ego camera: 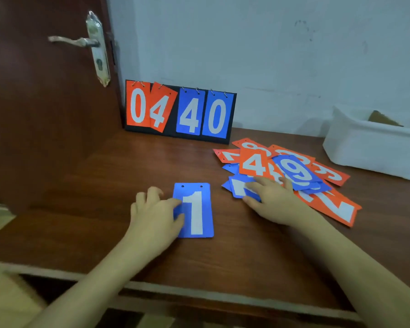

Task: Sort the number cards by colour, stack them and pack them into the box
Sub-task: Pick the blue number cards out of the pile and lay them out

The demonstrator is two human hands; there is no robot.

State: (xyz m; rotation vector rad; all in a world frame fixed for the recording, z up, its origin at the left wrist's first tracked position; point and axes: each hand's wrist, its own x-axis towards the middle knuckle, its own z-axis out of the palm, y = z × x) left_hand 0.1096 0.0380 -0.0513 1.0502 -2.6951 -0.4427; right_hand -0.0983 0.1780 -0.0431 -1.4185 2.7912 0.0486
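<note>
- Left hand [155, 209] rests on the left edge of the blue 1 card [194, 210], fingers loosely curled, thumb and fingertips pressing it to the table [104, 185]; looks like pinning, not a lift.
- Right hand [270, 197], just right of the 1 card, has its fingers spread flat on a blue card [238, 189] at the near edge of the pile [287, 171], thumb at that card's edge.
- Pile: mixed orange and blue cards, overlapped, right of the 1 card and a bit further back; orange 4 [253, 163] and blue 9 [296, 171] on top.
- White box [369, 147] further right of the 1 card, behind the pile, open top, something brown inside.
- Scoreboard [179, 110] behind the 1 card, against the wall, reads 0 4 4 0.
- Sorting barely begun: one blue card set apart.
- Risk: dragging the lower blue card out could pull the overlapping cards along and scatter the pile.
- Risk: thin flat cards are hard to get under, so two may come up together.
</note>
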